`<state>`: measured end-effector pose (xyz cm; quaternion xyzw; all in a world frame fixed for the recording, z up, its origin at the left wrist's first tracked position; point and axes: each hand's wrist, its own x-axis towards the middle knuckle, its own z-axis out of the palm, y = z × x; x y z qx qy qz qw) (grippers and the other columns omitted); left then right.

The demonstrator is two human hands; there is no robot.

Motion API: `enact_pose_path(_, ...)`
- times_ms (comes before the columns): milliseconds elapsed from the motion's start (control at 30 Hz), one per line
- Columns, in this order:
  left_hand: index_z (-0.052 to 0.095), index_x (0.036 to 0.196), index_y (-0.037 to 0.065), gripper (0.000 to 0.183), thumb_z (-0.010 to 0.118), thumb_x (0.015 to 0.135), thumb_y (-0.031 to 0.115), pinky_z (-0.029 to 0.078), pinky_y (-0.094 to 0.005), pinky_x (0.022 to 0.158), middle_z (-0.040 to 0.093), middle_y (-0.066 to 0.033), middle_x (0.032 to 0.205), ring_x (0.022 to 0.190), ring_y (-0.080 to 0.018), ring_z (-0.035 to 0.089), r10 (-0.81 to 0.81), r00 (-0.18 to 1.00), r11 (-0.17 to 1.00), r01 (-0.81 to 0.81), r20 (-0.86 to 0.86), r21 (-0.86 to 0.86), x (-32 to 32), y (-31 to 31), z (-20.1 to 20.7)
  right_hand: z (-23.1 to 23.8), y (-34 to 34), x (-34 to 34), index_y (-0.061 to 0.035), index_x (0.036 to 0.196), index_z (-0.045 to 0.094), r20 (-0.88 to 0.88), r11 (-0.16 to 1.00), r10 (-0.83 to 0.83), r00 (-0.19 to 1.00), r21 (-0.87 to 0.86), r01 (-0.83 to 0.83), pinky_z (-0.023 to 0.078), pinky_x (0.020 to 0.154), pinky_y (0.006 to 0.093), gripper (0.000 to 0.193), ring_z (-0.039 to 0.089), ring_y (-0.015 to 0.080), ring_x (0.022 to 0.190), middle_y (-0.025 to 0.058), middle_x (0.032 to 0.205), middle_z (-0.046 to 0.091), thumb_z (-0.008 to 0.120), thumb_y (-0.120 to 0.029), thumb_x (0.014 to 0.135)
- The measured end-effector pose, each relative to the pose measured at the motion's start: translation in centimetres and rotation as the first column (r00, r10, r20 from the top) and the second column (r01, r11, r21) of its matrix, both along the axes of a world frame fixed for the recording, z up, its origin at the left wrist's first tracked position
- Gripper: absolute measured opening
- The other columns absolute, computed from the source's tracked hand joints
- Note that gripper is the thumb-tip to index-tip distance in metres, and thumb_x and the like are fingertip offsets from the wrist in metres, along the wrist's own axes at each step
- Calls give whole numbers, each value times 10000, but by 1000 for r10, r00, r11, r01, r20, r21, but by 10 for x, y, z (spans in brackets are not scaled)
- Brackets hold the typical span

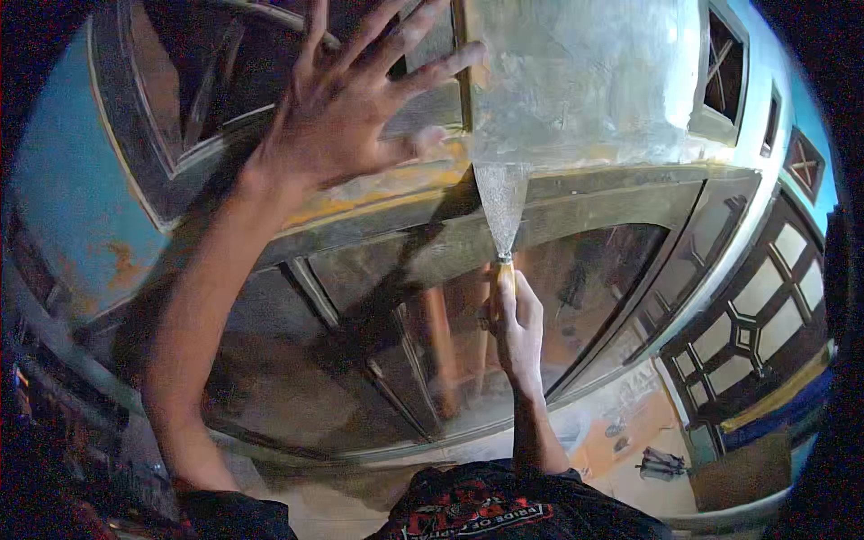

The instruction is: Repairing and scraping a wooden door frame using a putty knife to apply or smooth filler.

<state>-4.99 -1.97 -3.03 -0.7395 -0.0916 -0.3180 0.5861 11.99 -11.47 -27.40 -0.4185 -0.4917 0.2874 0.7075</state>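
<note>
My right hand [519, 315] is wrapped round the yellowish handle of a putty knife [501, 202]. The knife points up, and its wide, speckled metal blade has its edge at the bottom of a grey, smeared plaster patch [580, 81] on the wall. This edge runs just above a wooden frame [585, 191]. Higher and to the left, my left hand [351, 108] is spread with fingers apart and nothing in it. It is in front of a dark window frame and a yellowish, rough strip of wall; whether it touches them I cannot tell.
Below the frame is a dark panelled opening [360, 369] with glass-like panes. Blue painted wall [67, 171] lies at far left. On the right are a small crossed vent [723, 72] and a dark door with pale panels [747, 328]. A dark object [663, 463] lies on the floor.
</note>
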Motion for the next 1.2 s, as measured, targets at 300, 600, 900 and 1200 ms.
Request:
enact_pose_path(300, 398, 1438, 314, 942, 620, 625, 735, 42, -668, 1122, 240, -112, 1551, 1444, -295, 182, 335, 933, 892, -269, 131, -363, -62, -28, -52, 21, -2, -30, 19, 1063, 567, 227, 997, -18, 974, 80, 0, 423, 661, 275, 266, 461, 92, 718, 94, 757, 566, 518, -234, 996)
enact_pose_path(600, 377, 1457, 240, 1073, 620, 575, 800, 44, -690, 1090, 239, -145, 1548, 1439, -337, 185, 371, 817, 907, -216, 442, -361, -85, -28, -84, 21, 9, -52, 17, 1069, 552, 210, 993, 116, 971, -4, -118, 401, 586, 314, 266, 424, 115, 648, 155, 717, 521, 530, -236, 988)
enact_pose_path(900, 444, 1418, 242, 1042, 585, 571, 830, 106, -673, 1100, 415, -148, 1395, 1328, -350, 341, 322, 827, 929, -183, 461, -321, -85, -27, -87, 14, 7, -57, 1, 1063, 562, 261, 990, 132, 956, -92, -111, 394, 565, 323, 225, 444, 137, 610, 159, 691, 516, 529, -207, 983)
enact_pose_path(1200, 388, 1450, 275, 1029, 538, 605, 843, 65, -708, 1085, 310, -156, 1495, 1405, -353, 242, 366, 822, 911, -220, 436, -350, -87, -25, -89, 9, 11, -71, -10, 1029, 550, 316, 996, 93, 944, -36, -86, 376, 537, 333, 214, 430, 195, 552, 164, 650, 480, 517, -217, 982)
